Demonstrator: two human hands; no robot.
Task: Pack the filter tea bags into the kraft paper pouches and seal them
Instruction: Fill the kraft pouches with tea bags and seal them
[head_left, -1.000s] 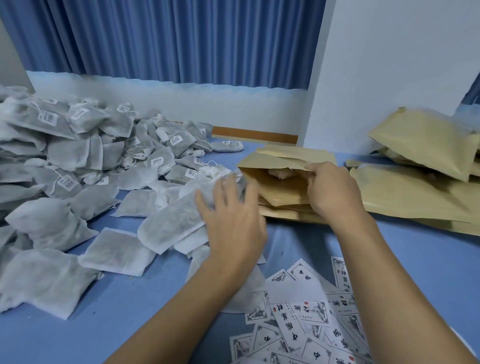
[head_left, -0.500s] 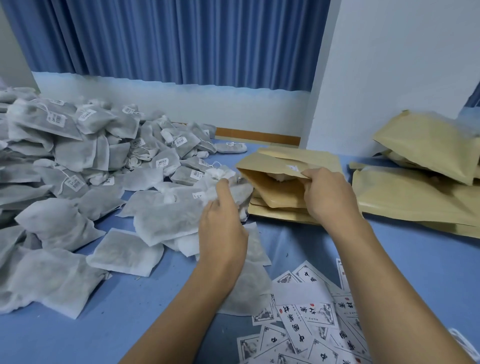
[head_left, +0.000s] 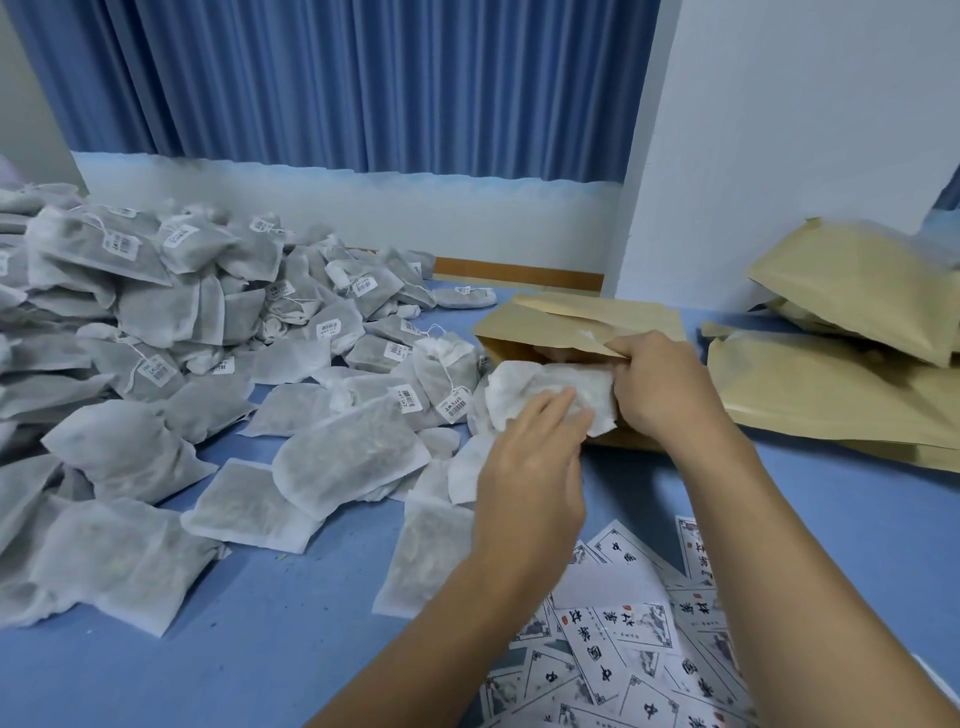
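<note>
A large heap of white filter tea bags with barcode tags covers the left of the blue table. A kraft paper pouch lies on a small stack at centre, its mouth facing me. My right hand grips the pouch's mouth edge and holds it apart. My left hand is closed on a white filter tea bag whose right end sits at the pouch mouth, touching my right hand. How far the bag is inside the pouch is hidden.
More kraft pouches are piled at the right, some bulging. Printed label stickers are scattered at the near right under my forearms. A white wall corner and blue curtain stand behind the blue table.
My left hand lifted a tea bag out of the heap and carried it right to the pouch mouth. My right hand stayed on the pouch edge.
</note>
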